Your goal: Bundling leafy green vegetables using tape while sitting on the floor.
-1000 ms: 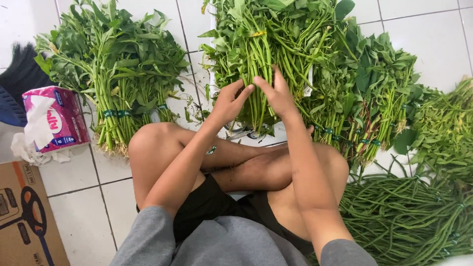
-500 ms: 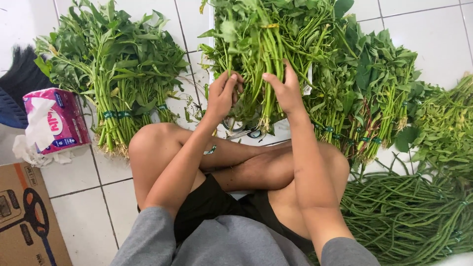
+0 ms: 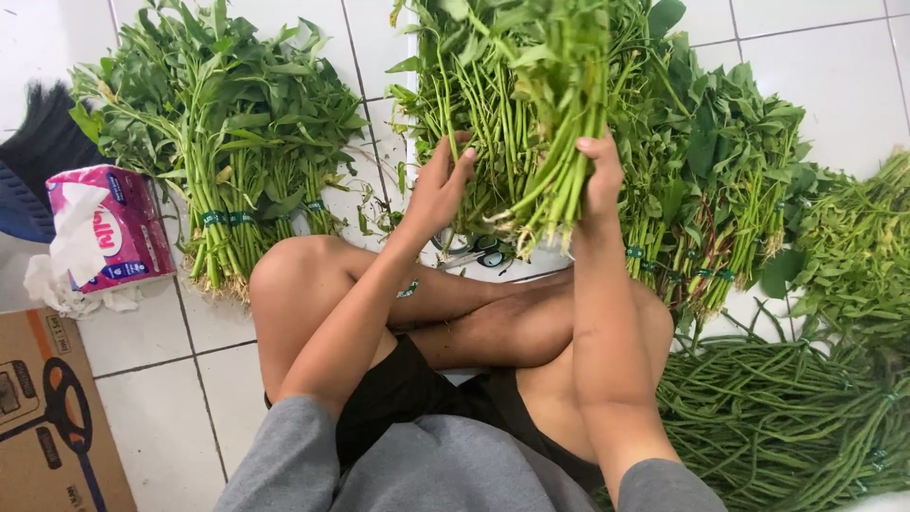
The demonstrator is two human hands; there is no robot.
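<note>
I sit cross-legged on a white tiled floor [image 3: 142, 341]. My right hand [image 3: 599, 180] grips a loose bunch of green leafy stalks [image 3: 559, 114] near its root end and holds it lifted and tilted. My left hand [image 3: 441, 190] is beside it with fingers spread among the stalks of the loose heap of greens [image 3: 474, 104] in front of my knees. A pair of scissors [image 3: 479, 254] lies on the floor just under the stalks, partly hidden.
Tied bundles of leafy greens [image 3: 227, 142] lie at the left, more tied bundles [image 3: 720, 190] at the right. Long green beans [image 3: 787, 427] are piled at the lower right. A pink tissue pack [image 3: 109, 228], a cardboard box [image 3: 47, 408] and a dark brush [image 3: 38, 152] sit at the left.
My right hand has closed around a bunch of stalks and lifted it off the heap. My left hand has moved up into the stalks beside it.
</note>
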